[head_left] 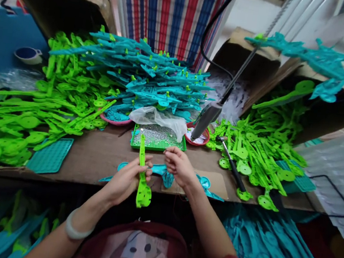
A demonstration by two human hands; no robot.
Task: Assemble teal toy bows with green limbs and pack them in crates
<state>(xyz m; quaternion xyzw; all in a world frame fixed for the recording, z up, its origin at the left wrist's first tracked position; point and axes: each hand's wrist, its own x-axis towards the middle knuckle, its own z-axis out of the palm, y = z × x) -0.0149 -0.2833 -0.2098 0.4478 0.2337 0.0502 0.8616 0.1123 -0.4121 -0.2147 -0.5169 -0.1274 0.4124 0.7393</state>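
Note:
My left hand [129,178] is closed around a lime-green plastic part [142,190], long and narrow with a rounded lower end, held upright in front of my body. My right hand [179,166] is raised beside it, thumb and fingers pinched together; whatever they hold, if anything, is too small to make out. Beneath both hands a blue plastic part [157,169] lies across the table's front edge, partly covered by them. Just beyond my fingers sits a green tray [157,147] of small metal pieces, with a clear plastic bag [160,120] over its back.
A grey power screwdriver [206,121] hangs over a red basket [206,140]. Blue parts [153,80] are heaped at the back, with green heaps left [52,100] and right [252,144]. A hammer [233,166] lies at right. A teal basket [50,156] lies left.

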